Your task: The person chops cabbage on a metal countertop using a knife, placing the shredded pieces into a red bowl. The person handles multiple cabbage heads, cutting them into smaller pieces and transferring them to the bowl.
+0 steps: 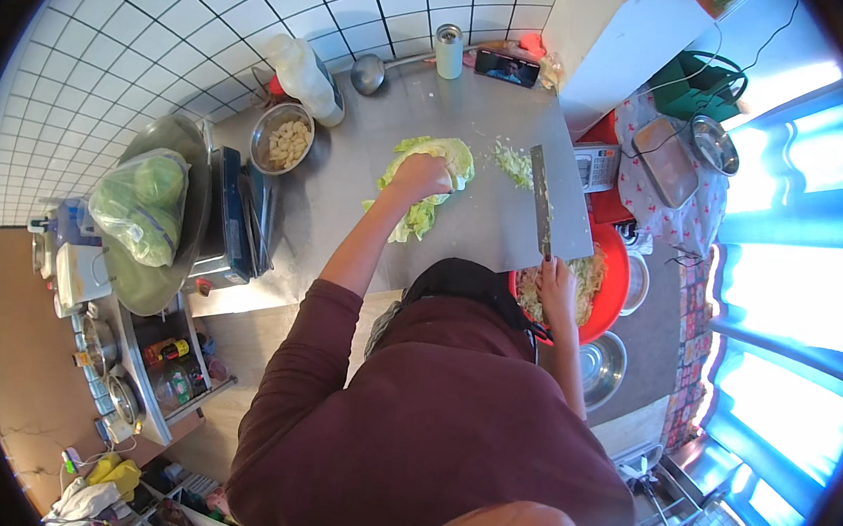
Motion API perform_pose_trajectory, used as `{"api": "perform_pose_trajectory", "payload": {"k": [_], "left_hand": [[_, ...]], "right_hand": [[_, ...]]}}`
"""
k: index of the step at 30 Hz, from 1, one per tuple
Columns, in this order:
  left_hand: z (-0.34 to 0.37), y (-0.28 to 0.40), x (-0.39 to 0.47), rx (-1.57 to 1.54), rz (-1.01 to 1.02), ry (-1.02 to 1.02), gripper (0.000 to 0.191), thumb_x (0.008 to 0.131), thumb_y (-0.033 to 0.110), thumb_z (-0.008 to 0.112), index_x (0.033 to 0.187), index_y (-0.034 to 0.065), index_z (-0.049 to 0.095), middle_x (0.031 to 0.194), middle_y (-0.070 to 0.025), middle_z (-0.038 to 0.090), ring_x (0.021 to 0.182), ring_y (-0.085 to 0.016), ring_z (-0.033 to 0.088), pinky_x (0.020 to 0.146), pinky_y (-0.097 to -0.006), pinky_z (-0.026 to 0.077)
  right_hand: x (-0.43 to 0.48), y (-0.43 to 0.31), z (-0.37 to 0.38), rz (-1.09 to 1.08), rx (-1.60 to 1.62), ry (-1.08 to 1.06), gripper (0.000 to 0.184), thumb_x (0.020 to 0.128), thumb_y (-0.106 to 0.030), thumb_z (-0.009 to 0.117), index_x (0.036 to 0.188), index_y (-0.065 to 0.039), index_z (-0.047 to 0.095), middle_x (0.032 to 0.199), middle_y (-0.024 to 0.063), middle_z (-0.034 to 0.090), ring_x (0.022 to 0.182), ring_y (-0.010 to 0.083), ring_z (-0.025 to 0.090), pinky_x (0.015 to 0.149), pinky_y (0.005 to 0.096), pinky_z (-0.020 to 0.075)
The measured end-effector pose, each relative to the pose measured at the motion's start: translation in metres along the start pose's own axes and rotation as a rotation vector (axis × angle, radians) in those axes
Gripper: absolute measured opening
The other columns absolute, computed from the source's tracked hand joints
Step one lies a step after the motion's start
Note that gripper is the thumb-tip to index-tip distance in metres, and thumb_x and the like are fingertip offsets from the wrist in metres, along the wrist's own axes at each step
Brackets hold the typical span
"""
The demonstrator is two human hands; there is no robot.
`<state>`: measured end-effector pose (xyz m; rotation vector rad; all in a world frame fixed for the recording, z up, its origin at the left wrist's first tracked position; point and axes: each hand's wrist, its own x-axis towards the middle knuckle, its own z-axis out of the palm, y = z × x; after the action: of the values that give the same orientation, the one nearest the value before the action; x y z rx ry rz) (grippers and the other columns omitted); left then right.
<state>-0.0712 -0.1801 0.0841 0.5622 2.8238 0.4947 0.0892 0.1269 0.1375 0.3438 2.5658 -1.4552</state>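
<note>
Near the middle of the grey metal worktop (468, 226), my left hand (421, 177) rests on a piece of cabbage (453, 151); its fingers are partly hidden, and whether they grip it cannot be told. Loose green leaves (415, 222) spread below that hand. My right hand (558, 283) grips the handle of a cleaver (541, 194) at the worktop's right side, its blade pointing away from me with bits of cabbage on it. Just left of the blade lies a small heap of shredded cabbage (514, 163). Beneath my right forearm a red basin (615, 276) holds more shredded food.
A metal bowl of peeled garlic cloves (288, 144), a white bottle (309, 83), a ladle (368, 74), a pale green tumbler (449, 51) and a phone (507, 69) line the back. Bagged green vegetables (148, 203) sit in a wok (126, 286) at left. A steel bowl (605, 367) stands right.
</note>
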Motion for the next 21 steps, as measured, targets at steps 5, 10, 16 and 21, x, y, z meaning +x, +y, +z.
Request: {"api": "perform_pose_trajectory", "payload": {"k": [5,10,16,21], "left_hand": [[-0.009,-0.006,-0.004,-0.056,0.005,-0.051,0.046,0.07,0.039,0.069,0.1,0.0057,0.058,0.086,-0.0167,0.064,0.082,-0.035,0.062,0.072,-0.0426,0.048],[-0.01,-0.007,-0.008,-0.078,0.038,0.006,0.043,0.076,0.035,0.065,0.1,0.0,0.057,0.088,-0.0207,0.064,0.082,-0.036,0.062,0.073,-0.0436,0.049],[-0.006,-0.008,-0.012,-0.188,-0.101,0.064,0.046,0.088,0.037,0.055,0.107,-0.0045,0.052,0.089,-0.0226,0.064,0.085,-0.039,0.061,0.074,-0.0446,0.048],[0.002,-0.045,-0.013,-0.465,-0.274,0.107,0.05,0.093,0.041,0.048,0.115,-0.0032,0.048,0.093,-0.0218,0.063,0.089,-0.035,0.061,0.081,-0.0405,0.048]], "right_hand": [[-0.001,0.009,0.0,0.063,0.047,0.004,0.041,0.097,-0.034,0.042,0.085,0.003,0.057,0.06,0.0132,0.055,0.054,0.0228,0.054,0.053,0.0364,0.0419],[0.0,0.009,0.001,0.036,0.036,0.02,0.041,0.097,-0.033,0.043,0.083,0.003,0.056,0.059,0.0125,0.054,0.054,0.0226,0.053,0.053,0.0366,0.0411],[0.001,0.011,0.01,-0.014,0.039,0.016,0.043,0.097,-0.035,0.043,0.077,0.003,0.052,0.056,0.012,0.051,0.051,0.0231,0.05,0.051,0.0371,0.0386],[0.004,0.013,0.015,-0.016,0.083,0.0,0.044,0.096,-0.036,0.043,0.077,0.003,0.051,0.056,0.0122,0.049,0.05,0.0228,0.047,0.051,0.0375,0.0379]]}}
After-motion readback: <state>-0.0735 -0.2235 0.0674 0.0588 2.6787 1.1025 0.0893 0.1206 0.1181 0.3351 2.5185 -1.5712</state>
